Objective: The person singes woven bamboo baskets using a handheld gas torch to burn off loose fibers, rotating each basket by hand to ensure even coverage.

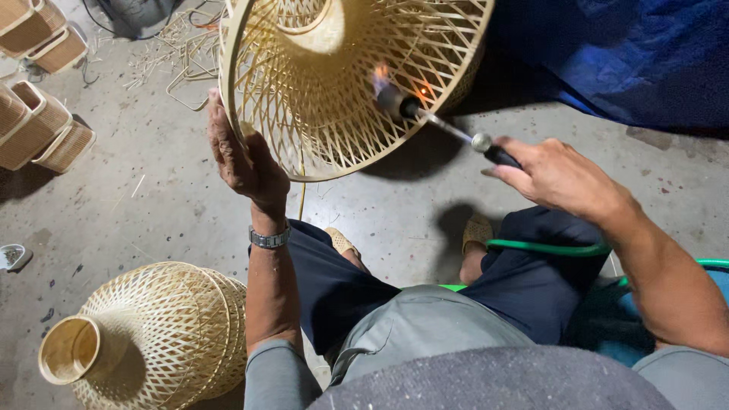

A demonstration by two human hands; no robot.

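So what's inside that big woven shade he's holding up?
Inside the woven bamboo shade, a torch nozzle burns with a small flame, held by the right hand. The left hand grips its rim. The shade's top is out of frame.

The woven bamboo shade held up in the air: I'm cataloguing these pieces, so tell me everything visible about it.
The pale woven bamboo lampshade is an open lattice dome of thin crossed strips with a thicker round rim. It is held off the concrete floor, tilted, its hollow inside facing the camera. The left hand steadies the rim's lower left edge. The right hand aims a black-handled gas torch at it; a small flame touches the lattice at the right.
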